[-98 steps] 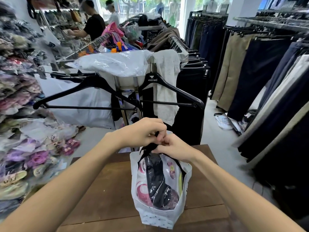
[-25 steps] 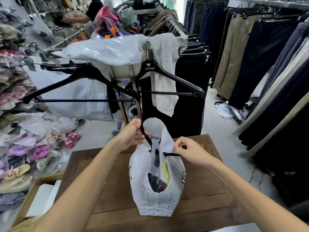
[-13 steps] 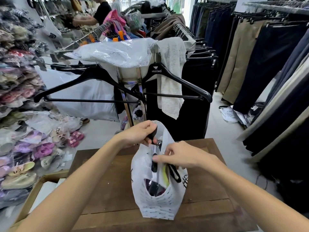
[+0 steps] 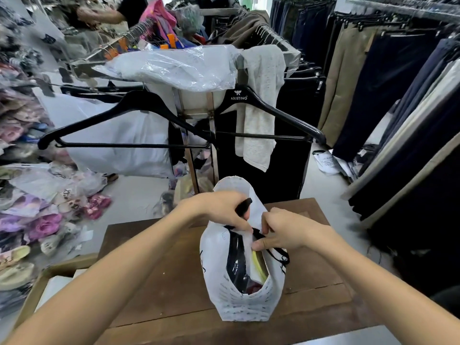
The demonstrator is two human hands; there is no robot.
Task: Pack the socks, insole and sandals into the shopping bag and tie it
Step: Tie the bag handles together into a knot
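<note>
A white printed shopping bag (image 4: 239, 302) stands upright on the brown wooden table (image 4: 159, 290). Its mouth gapes toward me and shows a dark packet, something yellow and something red inside; I cannot tell which item is which. My left hand (image 4: 219, 210) grips one black ribbon handle of the bag, whose end sticks out past my fingers. My right hand (image 4: 281, 231) pinches the other black ribbon handle together with the bag's rim; a loop of that ribbon hangs down the bag's right side. Both hands nearly touch above the bag's mouth.
Beyond the table stands a rack with two black hangers (image 4: 129, 130), a clear plastic wrap (image 4: 179, 66) and a grey cloth (image 4: 261, 108). Packed slippers (image 4: 42, 220) pile at the left. A cardboard box (image 4: 44, 282) sits at the table's left. Trousers (image 4: 398, 95) hang at the right. Another person (image 4: 112, 13) works far back.
A second ago my hands held the two ribbon handles apart. They have since come together over the bag's mouth, and my right hand now also pinches the rim.
</note>
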